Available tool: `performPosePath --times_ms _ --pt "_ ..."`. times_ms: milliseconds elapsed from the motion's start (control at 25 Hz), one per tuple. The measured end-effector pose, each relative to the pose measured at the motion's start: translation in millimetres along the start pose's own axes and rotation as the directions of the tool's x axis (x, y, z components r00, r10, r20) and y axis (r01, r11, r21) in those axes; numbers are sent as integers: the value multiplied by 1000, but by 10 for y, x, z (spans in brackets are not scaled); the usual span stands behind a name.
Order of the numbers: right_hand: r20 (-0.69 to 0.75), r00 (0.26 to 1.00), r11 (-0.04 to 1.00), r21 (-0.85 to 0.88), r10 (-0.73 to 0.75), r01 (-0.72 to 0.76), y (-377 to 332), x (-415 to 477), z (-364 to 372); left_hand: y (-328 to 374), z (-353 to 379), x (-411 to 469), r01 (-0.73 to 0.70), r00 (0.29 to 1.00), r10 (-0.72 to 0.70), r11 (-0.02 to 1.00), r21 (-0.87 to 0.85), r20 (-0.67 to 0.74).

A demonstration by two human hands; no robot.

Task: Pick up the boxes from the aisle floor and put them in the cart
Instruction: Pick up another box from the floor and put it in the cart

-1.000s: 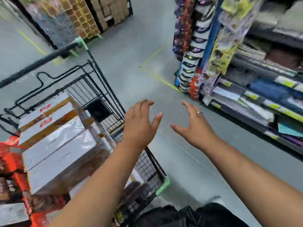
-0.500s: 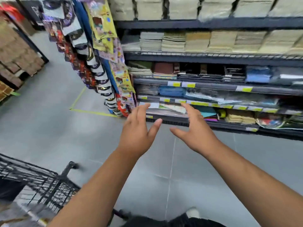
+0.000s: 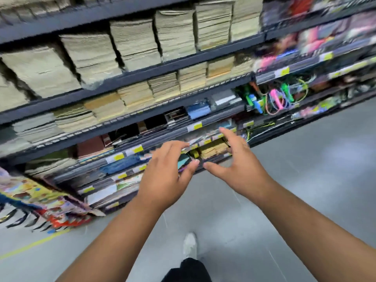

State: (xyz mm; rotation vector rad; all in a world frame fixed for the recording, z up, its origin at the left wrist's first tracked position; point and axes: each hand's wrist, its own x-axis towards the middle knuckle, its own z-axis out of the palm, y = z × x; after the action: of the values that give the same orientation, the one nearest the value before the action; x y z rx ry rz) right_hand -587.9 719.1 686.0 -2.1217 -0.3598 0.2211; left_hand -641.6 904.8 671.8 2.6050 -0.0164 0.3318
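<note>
Both my hands are out in front of the shelving, holding nothing.
At far left a yellow floor line [image 3: 34, 244] runs below the dark shelves [image 3: 142, 74] of stacked paper goods. My left hand [image 3: 162, 176] has fingers spread wide, loosely bent; its thumb tip is near my right hand [image 3: 238, 165], not touching, which is spread likewise. Grey floor [image 3: 305, 180] lies right. Where the boxes lie, or how they point, I cannot tell.
</note>
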Motion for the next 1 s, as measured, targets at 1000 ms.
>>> performPosePath --times_ms 1000 --pt "-660 637 899 139 397 -416 2117 564 -3729 3452 2739 3418 -626 667 697 715 -311 262"
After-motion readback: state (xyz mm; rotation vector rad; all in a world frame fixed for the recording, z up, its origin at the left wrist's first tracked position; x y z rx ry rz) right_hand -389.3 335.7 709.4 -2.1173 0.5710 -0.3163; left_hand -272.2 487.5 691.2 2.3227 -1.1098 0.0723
